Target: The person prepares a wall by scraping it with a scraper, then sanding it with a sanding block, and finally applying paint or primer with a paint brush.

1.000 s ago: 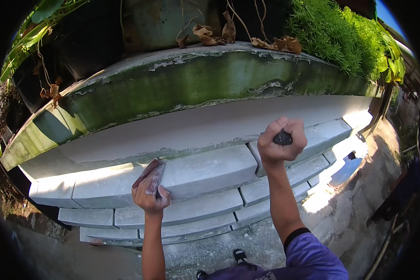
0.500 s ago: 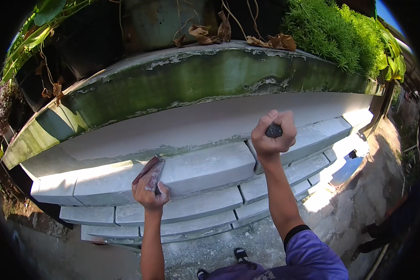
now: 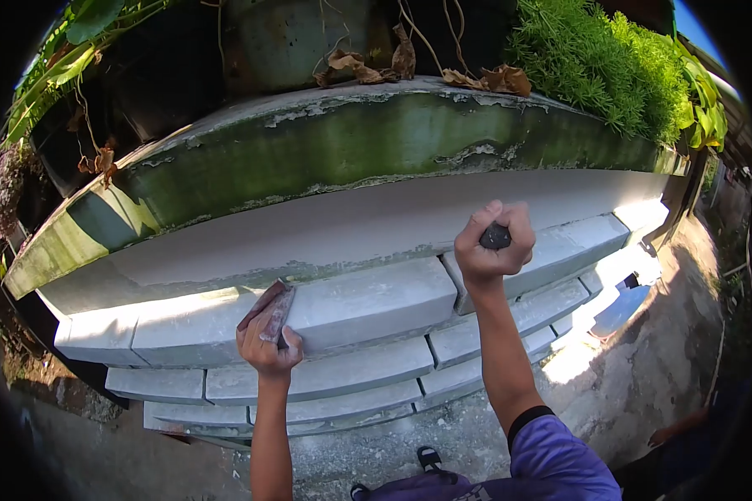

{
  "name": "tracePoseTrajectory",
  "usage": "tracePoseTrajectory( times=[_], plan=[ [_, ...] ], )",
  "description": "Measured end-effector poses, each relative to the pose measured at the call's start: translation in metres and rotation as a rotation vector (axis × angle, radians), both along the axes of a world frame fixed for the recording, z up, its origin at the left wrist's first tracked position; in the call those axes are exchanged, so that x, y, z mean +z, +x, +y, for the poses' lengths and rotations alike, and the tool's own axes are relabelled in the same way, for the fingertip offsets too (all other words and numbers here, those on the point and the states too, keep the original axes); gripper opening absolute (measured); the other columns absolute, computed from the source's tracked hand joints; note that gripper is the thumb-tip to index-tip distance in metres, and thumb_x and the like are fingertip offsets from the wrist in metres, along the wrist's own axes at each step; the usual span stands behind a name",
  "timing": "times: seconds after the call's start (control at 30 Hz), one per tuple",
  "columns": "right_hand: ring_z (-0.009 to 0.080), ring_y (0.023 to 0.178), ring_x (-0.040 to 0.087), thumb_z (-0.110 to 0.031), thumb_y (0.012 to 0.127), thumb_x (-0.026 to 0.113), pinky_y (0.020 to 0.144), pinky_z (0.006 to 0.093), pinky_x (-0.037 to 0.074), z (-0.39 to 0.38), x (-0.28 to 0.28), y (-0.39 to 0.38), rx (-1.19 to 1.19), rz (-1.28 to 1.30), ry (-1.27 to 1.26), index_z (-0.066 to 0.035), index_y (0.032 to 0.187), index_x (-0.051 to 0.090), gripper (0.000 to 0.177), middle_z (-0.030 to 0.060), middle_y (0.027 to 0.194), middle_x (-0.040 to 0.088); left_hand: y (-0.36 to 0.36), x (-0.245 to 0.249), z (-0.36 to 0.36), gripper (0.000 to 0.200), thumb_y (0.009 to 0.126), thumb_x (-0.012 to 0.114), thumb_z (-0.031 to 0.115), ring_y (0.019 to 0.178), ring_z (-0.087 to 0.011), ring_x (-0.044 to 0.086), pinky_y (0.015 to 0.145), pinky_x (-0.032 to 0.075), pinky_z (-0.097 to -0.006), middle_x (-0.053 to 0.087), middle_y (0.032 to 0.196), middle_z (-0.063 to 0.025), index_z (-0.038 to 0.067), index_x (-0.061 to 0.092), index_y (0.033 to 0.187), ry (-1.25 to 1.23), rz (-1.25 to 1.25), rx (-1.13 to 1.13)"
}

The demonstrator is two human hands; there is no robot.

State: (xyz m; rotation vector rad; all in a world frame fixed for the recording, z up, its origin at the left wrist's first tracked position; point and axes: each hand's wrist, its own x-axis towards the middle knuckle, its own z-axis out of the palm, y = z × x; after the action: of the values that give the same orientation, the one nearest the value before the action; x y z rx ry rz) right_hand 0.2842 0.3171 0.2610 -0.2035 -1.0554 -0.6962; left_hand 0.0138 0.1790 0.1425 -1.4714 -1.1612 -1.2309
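My left hand (image 3: 265, 346) is closed around a flat, reddish-brown tool (image 3: 277, 311) with grey dust on it. The tool rests against the top row of pale grey blocks (image 3: 376, 301), and a dark rounded end shows by my thumb. My right hand (image 3: 495, 240) is wrapped round a black handle (image 3: 495, 236), seen end-on. Whatever that handle belongs to is hidden behind my fist. This fist is in front of the pale wall and the upper blocks, to the right of a gap between two of them.
Above the blocks juts a mossy concrete ledge (image 3: 326, 150) with peeling edges, bearing pots, dry leaves and a green plant (image 3: 602, 75). Lower block rows (image 3: 334, 367) step down to rough ground (image 3: 635, 392). At the lower right edge, part of another person (image 3: 685, 427) shows in shadow.
My right hand has shifted slightly to the right and down with the black handle. My left hand stays almost still. The other person at the right has moved lower in view.
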Motion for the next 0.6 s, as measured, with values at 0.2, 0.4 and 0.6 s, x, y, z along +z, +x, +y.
tracePoseTrajectory(
  times=[0.2,0.4,0.6],
  plan=[
    [0.0182,0.05,0.049,0.013,0.077,0.06,0.044,0.0271,0.043,0.005,0.008,-0.003,-0.018,-0.076,-0.047,-0.005,0.098,0.045,0.032,0.0063,0.067,0.051,0.0,-0.001,-0.001,0.026,0.079,0.053,0.014,0.091,-0.023,0.07,0.087,0.048,-0.0326,0.073,0.099,-0.0097,0.001,0.069,0.096,-0.019,-0.013,0.009],
    [0.0181,0.049,0.047,0.014,0.074,0.06,0.041,0.0276,0.044,0.009,0.002,-0.006,-0.012,-0.136,0.009,-0.006,0.096,0.046,0.032,0.0064,0.065,0.051,-0.001,-0.004,0.001,0.028,0.08,0.052,0.014,0.09,-0.0235,0.07,0.087,0.048,-0.033,0.073,0.099,-0.0102,0.0,0.069,0.097,-0.006,-0.007,0.028],
    [0.0176,0.051,0.049,0.013,0.073,0.063,0.041,0.0271,0.044,-0.006,0.004,-0.001,0.033,-0.1,0.026,-0.007,0.098,0.049,0.034,0.0047,0.067,0.052,0.001,0.0,0.002,0.027,0.079,0.052,0.015,0.087,-0.0242,0.07,0.086,0.048,-0.0336,0.073,0.096,-0.0095,0.001,0.07,0.093,0.015,-0.008,0.012]
  ],
)
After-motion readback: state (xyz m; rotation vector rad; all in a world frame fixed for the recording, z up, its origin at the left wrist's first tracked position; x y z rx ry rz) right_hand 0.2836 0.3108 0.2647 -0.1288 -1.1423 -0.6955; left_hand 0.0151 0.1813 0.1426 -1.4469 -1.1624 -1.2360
